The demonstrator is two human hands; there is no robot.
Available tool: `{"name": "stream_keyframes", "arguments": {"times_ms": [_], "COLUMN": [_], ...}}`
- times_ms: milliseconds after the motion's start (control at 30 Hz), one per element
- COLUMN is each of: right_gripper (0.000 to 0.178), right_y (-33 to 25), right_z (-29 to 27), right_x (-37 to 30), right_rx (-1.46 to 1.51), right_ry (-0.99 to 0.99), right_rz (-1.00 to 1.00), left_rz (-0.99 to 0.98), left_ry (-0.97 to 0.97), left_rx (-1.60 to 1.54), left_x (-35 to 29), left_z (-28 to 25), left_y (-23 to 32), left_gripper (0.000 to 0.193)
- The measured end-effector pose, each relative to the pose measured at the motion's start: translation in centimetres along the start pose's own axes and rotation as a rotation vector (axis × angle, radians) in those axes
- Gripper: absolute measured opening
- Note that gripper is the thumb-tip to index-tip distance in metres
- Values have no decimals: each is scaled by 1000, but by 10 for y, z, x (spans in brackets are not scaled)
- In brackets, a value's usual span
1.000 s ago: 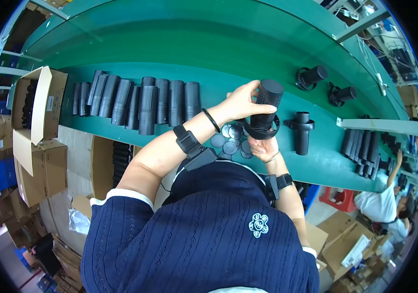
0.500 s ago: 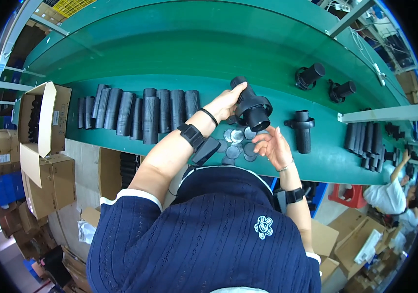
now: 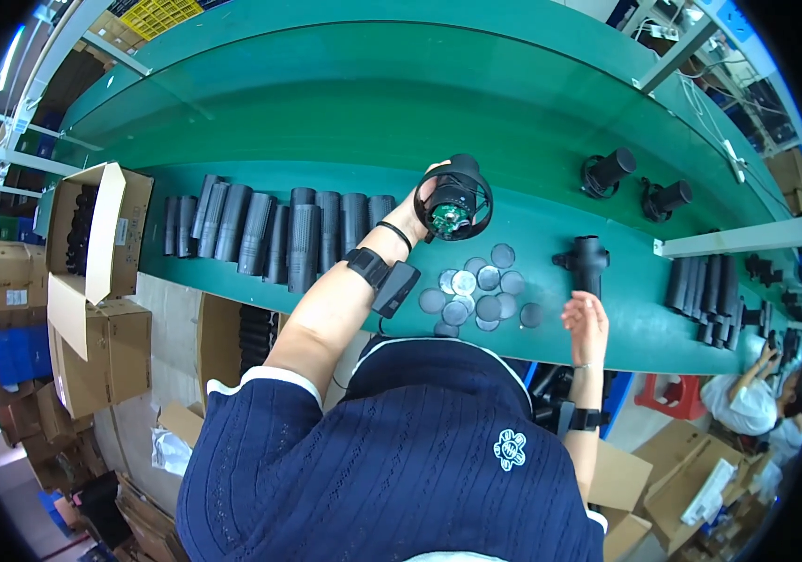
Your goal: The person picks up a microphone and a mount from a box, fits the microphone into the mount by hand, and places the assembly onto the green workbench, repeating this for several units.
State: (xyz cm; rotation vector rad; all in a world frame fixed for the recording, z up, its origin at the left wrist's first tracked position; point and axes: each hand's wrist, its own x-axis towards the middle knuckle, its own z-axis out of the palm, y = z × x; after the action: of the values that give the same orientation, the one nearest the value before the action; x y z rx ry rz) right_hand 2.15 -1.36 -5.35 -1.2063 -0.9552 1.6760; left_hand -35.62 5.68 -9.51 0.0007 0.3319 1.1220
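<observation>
My left hand (image 3: 427, 199) grips a black tube-shaped device with a wide ring collar (image 3: 457, 192), lifted above the bench. Its end is tilted toward me and shows a green circuit board (image 3: 448, 221). Nearer to me on the bench, several thin round discs (image 3: 488, 277) lie scattered, most dark and a few silvery. My right hand (image 3: 587, 326) holds nothing; its fingers are apart and slightly bent, just below a similar black ringed device (image 3: 589, 267) lying on the bench. Whether the fingertips touch that device I cannot tell.
A row of black ribbed tubes (image 3: 304, 245) covers the left of the green bench (image 3: 392, 318). Two ringed devices (image 3: 609, 171) stand at the back right, with more tubes (image 3: 701, 286) beyond a white post (image 3: 734, 236). Open cardboard boxes (image 3: 129, 239) flank the left. Another person (image 3: 736, 398) sits far right.
My left hand has turned the device so that its circuit board end shows. The right hand has moved away from it, rightward and toward me, to below the lying device.
</observation>
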Motion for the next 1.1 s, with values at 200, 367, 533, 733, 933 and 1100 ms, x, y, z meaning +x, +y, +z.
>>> {"name": "stream_keyframes", "arguments": {"times_ms": [200,367,533,733,933,1100], "right_gripper": [24,22,16,69,68,58], "right_y": [11,11,21,38,50,-25], "right_z": [-40,-42,-70,-91,-93,-28], "right_x": [-6,-9,-11,15,44,33], "right_rx": [115,127,-218,-1099,-965,-949], "right_ry": [193,245,427,502,374,196], "right_rz": [-48,-42,-54,-315,-169,-444], "left_rz": [91,332,1080,1192,1100,1088], "left_ry": [485,581,875,717,794,380], "left_rx": [102,77,927,1564,1631,1856], "left_x": [12,46,69,109,106,37], "left_z": [21,-40,-6,-8,4,56], "left_y": [10,24,29,35,22,-36], "left_gripper": [46,48,60,68,81,60]}}
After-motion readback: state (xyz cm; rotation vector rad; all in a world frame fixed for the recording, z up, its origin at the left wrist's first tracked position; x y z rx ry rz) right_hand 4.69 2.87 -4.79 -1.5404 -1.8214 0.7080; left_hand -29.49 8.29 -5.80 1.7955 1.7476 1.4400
